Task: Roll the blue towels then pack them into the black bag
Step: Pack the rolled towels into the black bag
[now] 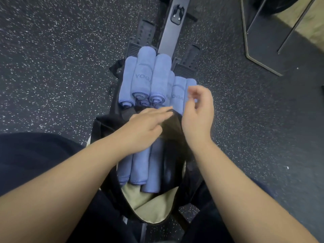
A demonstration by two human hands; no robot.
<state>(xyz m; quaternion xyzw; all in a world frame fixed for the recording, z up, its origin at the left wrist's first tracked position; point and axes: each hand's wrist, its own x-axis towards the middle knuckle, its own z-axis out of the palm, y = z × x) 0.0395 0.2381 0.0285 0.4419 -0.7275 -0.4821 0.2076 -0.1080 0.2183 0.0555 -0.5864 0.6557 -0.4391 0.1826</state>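
Rolling looks finished: several rolled towels (145,79) lie stacked beyond the bag (105,127), and three more (140,165) already sit inside it. Left hand (145,123) rests flat, fingers straight, on the bag's rim; right hand (198,109) hovers loosely curled, holding nothing. Most packing remains.

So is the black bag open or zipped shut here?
Open. The black bag gapes wide, showing its beige lining and rolled blue towels lying inside.

Left hand (145,123) covers the far ends of the towels (140,165) inside the bag (108,123); bag's near rim blurred.
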